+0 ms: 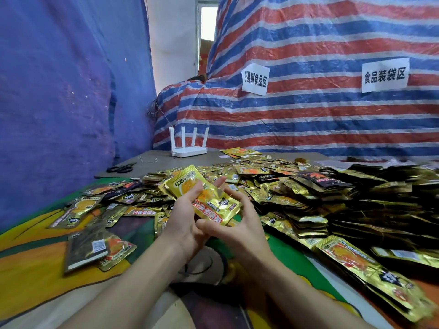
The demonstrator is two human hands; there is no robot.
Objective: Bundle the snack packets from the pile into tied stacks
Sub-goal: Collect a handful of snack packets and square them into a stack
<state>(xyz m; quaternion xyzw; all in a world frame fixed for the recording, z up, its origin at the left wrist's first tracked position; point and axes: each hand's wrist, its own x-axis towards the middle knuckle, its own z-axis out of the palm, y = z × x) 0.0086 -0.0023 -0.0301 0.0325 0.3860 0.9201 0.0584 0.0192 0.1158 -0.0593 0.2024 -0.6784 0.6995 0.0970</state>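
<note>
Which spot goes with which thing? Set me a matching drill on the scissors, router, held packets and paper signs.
1. scissors
2. router
3. held packets
4. paper signs

A. taped on the striped tarp
B. gripped by left hand and right hand
C. far edge of the table, below the tarp
D. far left, by the blue sheet

Pairs: 1-D, 2-C, 3-B, 4-A

glossy gold foil packets [206,198], woven plastic tarp [308,115], matt white plastic router [189,151]
</note>
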